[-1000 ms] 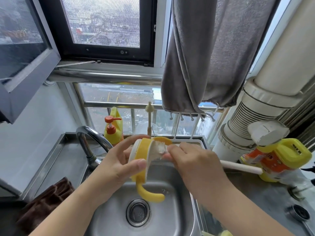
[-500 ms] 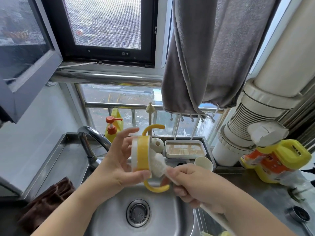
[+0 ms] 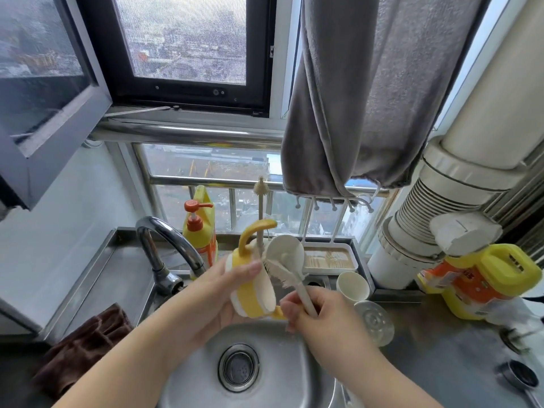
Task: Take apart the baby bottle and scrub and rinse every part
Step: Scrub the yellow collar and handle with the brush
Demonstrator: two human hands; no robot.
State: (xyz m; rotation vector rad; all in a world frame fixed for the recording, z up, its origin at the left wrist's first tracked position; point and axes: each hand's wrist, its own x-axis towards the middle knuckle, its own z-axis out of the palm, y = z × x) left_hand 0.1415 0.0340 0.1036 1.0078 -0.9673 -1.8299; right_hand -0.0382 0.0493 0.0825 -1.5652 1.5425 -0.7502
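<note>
Over the steel sink [image 3: 282, 375] my left hand [image 3: 212, 295] grips the bottle's yellow-and-white collar ring with curved yellow handles [image 3: 253, 293], its open side turned to the right. My right hand [image 3: 321, 319] holds the white handle of a bottle brush [image 3: 287, 273], whose bristled head lies against the ring's upper right edge. A white cup-shaped bottle part [image 3: 351, 285] and a clear round cap [image 3: 375, 322] sit on the counter just right of the sink.
A chrome tap [image 3: 167, 245] arches at the sink's back left, with a yellow pump bottle [image 3: 200, 231] behind it. A white tray [image 3: 331, 257] stands at the back, a yellow jug [image 3: 482, 278] on the right counter, a brown cloth [image 3: 85, 343] at left. A grey towel [image 3: 353, 98] hangs overhead.
My left hand has tilted the ring so its upper handle leans left. My right hand has swung the brush handle down and toward me, the bristles now at the ring's upper right edge.
</note>
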